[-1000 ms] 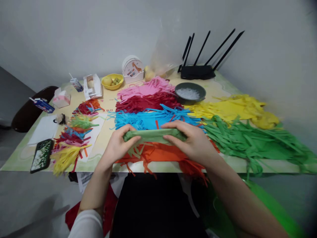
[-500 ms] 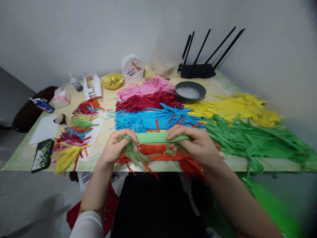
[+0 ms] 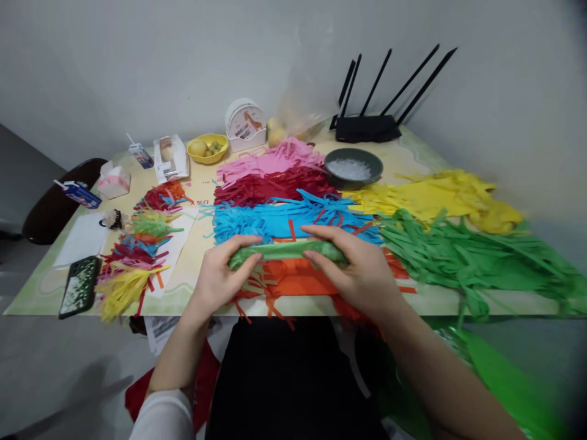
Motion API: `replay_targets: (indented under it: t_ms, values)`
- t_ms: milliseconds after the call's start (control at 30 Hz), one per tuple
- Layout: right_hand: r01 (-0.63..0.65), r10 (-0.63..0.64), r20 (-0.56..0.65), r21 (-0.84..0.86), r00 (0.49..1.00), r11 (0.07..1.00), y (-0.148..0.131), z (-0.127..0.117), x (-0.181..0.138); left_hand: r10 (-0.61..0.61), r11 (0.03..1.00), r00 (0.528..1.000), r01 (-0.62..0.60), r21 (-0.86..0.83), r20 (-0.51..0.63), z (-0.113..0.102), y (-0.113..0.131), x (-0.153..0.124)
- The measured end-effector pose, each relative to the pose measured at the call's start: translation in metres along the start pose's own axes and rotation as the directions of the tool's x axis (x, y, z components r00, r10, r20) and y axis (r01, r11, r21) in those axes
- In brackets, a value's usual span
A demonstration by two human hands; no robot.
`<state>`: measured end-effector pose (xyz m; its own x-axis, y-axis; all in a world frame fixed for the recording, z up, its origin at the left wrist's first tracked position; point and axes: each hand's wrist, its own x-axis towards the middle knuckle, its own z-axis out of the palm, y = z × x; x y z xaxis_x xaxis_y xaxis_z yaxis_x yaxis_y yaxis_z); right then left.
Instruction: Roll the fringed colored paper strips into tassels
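The left hand (image 3: 219,276) and the right hand (image 3: 367,269) close fingers around the green strip (image 3: 282,250), above the orange sheet (image 3: 305,281); small tassels (image 3: 131,247) seem finished; loose fringed sheets (image 3: 275,188) seem unrolled.

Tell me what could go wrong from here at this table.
The green strip is pinched at both ends by the left hand and right hand; pulling apart might tear it.
Orange fringe hangs over the table's front edge between the forearms, so an arm could snag it.
The phone lies right at that edge, so a bump might knock it off.
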<state>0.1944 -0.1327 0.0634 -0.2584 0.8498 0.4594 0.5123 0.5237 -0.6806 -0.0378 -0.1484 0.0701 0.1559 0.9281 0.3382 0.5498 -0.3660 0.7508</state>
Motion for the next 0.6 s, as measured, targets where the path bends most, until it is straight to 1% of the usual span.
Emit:
replay_targets:
  t_ms: [67,133,167,233,300,367,467,533,600]
  values:
    - [-0.008,0.007,0.010,0.014,1.000,1.000,0.000,-0.001,0.000,-0.043,0.998,0.998,0.044,-0.039,0.035,-0.002,0.001,0.001]
    - [-0.067,0.065,0.027,0.082,0.998,0.994,0.001,-0.001,0.000,-0.109,0.978,0.991,0.121,-0.170,0.079,-0.003,0.003,0.001]
    - [-0.116,0.111,0.043,0.142,0.993,0.983,0.001,-0.002,-0.001,-0.143,0.952,0.983,0.168,-0.255,0.113,-0.003,0.003,0.000]
    - [-0.218,0.199,0.093,0.293,0.976,0.931,0.002,-0.002,-0.002,-0.198,0.875,0.964,0.255,-0.411,0.178,-0.003,0.004,-0.001]
    - [-0.275,0.242,0.131,0.422,0.961,0.864,0.001,-0.001,-0.002,-0.221,0.800,0.953,0.300,-0.520,0.209,-0.002,0.002,-0.001]
    - [-0.263,0.234,0.122,0.501,0.965,0.825,0.001,0.001,-0.003,-0.217,0.751,0.955,0.295,-0.591,0.202,0.000,-0.001,-0.002]
    - [-0.212,0.190,0.099,0.571,0.977,0.793,0.001,0.003,-0.002,-0.180,0.703,0.967,0.254,-0.665,0.179,0.001,-0.007,-0.001]
    - [-0.196,0.166,0.105,0.597,0.981,0.778,0.002,0.004,-0.001,-0.159,0.688,0.975,0.224,-0.690,0.158,0.002,-0.009,-0.001]
    - [-0.184,0.153,0.102,0.588,0.983,0.788,0.003,0.004,0.000,-0.141,0.691,0.978,0.208,-0.693,0.154,0.001,-0.010,-0.001]
